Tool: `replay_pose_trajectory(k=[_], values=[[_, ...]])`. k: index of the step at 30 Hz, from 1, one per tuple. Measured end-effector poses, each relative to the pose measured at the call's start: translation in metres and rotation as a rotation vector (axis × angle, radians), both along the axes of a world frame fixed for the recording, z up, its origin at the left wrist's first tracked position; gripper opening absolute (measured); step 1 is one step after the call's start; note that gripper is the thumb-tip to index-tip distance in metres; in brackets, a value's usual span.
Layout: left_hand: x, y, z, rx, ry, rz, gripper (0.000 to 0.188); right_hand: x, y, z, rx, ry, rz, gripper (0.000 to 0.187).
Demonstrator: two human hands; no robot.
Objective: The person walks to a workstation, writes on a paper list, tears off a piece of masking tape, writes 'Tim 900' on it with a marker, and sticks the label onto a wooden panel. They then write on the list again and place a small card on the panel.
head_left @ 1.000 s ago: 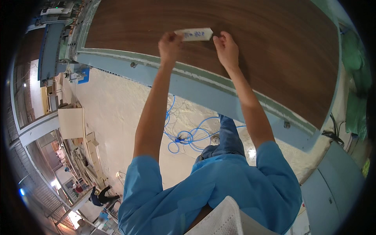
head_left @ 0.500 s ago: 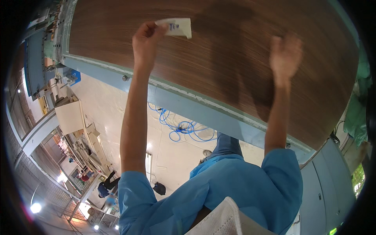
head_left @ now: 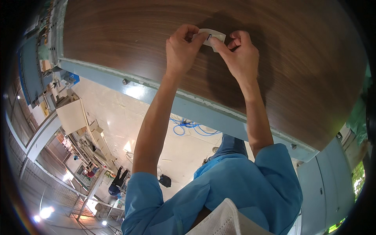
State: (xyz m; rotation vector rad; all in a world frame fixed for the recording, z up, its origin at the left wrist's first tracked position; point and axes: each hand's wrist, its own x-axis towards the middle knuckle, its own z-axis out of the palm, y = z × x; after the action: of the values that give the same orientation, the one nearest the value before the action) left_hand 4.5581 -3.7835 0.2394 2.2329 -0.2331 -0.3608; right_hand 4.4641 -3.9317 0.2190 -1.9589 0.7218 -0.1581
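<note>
Over the brown wood-grain panel [head_left: 117, 33], toward its near edge, the left hand [head_left: 183, 49] pinches the left end of a small pale slip [head_left: 218, 36] between thumb and finger. The right hand [head_left: 242, 56], also over the panel, is partly open, its fingers curled and apart from the thumb; the thumb seems to rest on the slip, though contact is hard to confirm. A pale blue frame [head_left: 102, 73] borders the panel's near side, with a blue hose [head_left: 180, 131] on the floor below it.
</note>
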Motion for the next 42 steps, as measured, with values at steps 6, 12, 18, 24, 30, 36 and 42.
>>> replay_pose_trajectory(k=[6, 12, 18, 24, 30, 36, 42], values=[[0.004, -0.003, 0.001, -0.031, -0.007, 0.007, 0.029, 0.008, -0.002, 0.0, 0.033, 0.091, 0.026, 0.037], [0.009, 0.004, -0.012, -0.01, 0.049, 0.026, 0.032, 0.0, -0.001, -0.007, -0.003, 0.038, 0.024, 0.036], [0.007, 0.012, -0.018, -0.031, 0.061, 0.038, 0.032, -0.008, 0.004, -0.008, -0.101, -0.004, 0.038, 0.033], [0.003, 0.015, -0.023, -0.047, 0.062, 0.055, 0.034, -0.015, 0.007, -0.016, -0.168, -0.061, 0.081, 0.036], [0.0, 0.017, -0.02, -0.02, 0.073, 0.072, 0.034, -0.016, 0.007, -0.019, -0.129, -0.153, 0.084, 0.035], [0.002, 0.015, -0.023, 0.008, 0.029, 0.047, 0.034, -0.015, 0.006, -0.016, -0.092, -0.059, 0.045, 0.026], [-0.004, 0.02, -0.027, 0.111, -0.048, 0.042, 0.031, -0.024, 0.01, -0.018, -0.126, -0.088, 0.064, 0.027]])
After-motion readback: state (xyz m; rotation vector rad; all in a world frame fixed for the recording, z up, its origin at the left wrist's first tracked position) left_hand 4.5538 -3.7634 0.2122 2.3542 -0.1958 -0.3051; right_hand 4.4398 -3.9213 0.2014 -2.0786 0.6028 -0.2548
